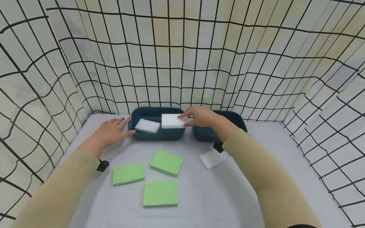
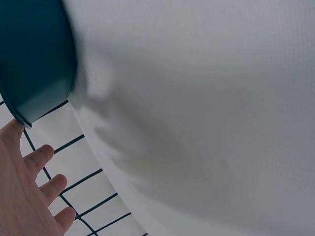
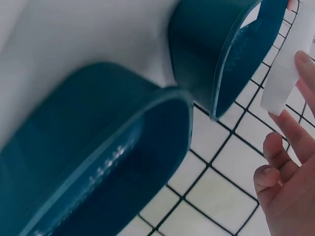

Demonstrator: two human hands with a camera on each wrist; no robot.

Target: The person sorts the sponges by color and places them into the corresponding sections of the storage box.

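Observation:
My right hand (image 1: 202,117) pinches a white sponge block (image 1: 171,121) between thumb and fingers, above the right part of the left dark teal bin (image 1: 158,136). In the right wrist view the block (image 3: 288,64) is seen edge-on, higher than both rims. A second white block (image 1: 147,126) lies tilted inside that bin. Spread at the bin's left end, my left hand (image 1: 112,131) has its thumb and a fingertip at the rim. Its other fingers extend past the bin (image 2: 37,54) in the left wrist view.
Beside the left bin stands another teal bin (image 1: 205,136), partly behind my right forearm. A white block (image 1: 211,159) lies on the white table under that arm. Three green speckled sponges (image 1: 166,163) lie in front. Black wire mesh (image 1: 182,66) encloses the back and sides.

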